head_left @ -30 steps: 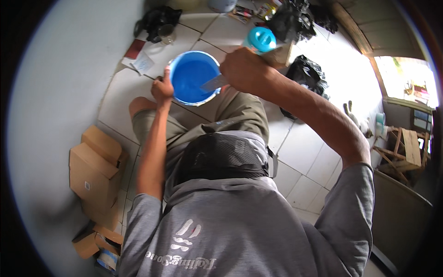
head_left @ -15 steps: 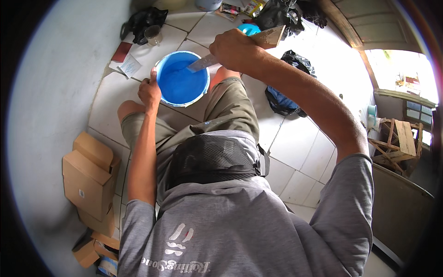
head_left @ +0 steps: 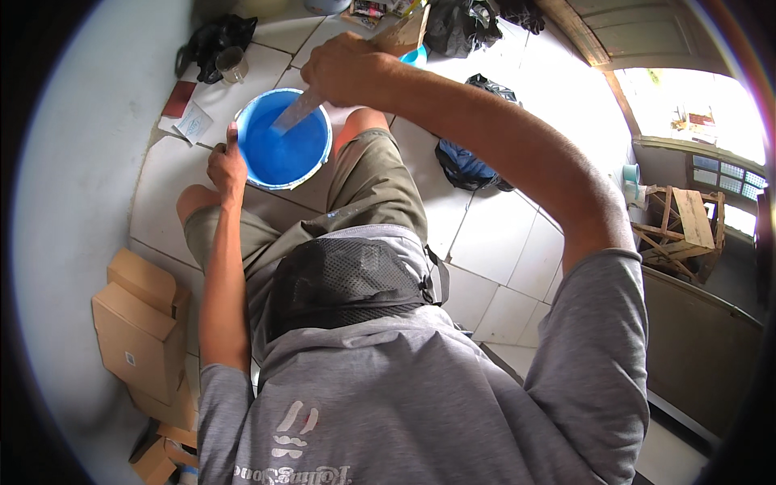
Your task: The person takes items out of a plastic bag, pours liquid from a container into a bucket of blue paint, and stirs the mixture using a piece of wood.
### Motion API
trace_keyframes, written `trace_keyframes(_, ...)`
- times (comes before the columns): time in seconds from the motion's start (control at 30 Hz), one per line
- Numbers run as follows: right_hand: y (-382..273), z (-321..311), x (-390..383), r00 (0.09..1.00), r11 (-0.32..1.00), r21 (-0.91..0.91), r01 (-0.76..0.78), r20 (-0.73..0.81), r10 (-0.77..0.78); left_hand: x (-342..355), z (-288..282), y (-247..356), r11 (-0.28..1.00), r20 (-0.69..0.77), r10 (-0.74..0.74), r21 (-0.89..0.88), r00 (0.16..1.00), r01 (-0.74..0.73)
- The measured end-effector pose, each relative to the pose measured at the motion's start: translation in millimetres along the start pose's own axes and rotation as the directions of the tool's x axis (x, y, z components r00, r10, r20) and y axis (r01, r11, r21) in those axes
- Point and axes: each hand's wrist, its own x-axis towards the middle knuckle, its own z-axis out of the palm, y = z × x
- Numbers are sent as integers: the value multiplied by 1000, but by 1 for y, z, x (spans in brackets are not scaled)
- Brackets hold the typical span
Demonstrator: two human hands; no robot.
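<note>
A round bucket [head_left: 329, 153] with a pale, paint-smeared rim stands on the floor between my knees. Blue paint [head_left: 283, 155] fills the lower part of it. My left hand [head_left: 227, 168] grips the bucket's left rim, thumb along the outside near the top. Above the bucket's far right side, my right hand [head_left: 346, 69] is closed round a flat wooden stick [head_left: 301, 110]. The stick slants down to the left, its lower end in the paint and its wider end sticking out beyond my fist. How deep the tip reaches is hidden by the paint.
An open cardboard box [head_left: 137, 331] leans by the left wall. A clear glass mug [head_left: 233, 65], a black plastic bag [head_left: 212, 48] and a paper packet [head_left: 192, 123] lie far left. Another black bag [head_left: 477, 166] sits right of my leg. A wooden frame [head_left: 683, 234] stands far right.
My right hand and the stick have moved left over the bucket, and the stick's tip has swept left through the paint. My left hand keeps its grip. The whole view has shifted slightly.
</note>
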Motion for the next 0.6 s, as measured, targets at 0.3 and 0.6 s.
trace_keyframes(0.3,-6,-14,-19,983,997,39,65,167,-71,-2,-2,1,1000,35,-22,-7,999,23)
trace_keyframes(0.6,-4,9,5,1000,992,123,2,-29,2,2,7,2,999,-72,-6,46,997,9)
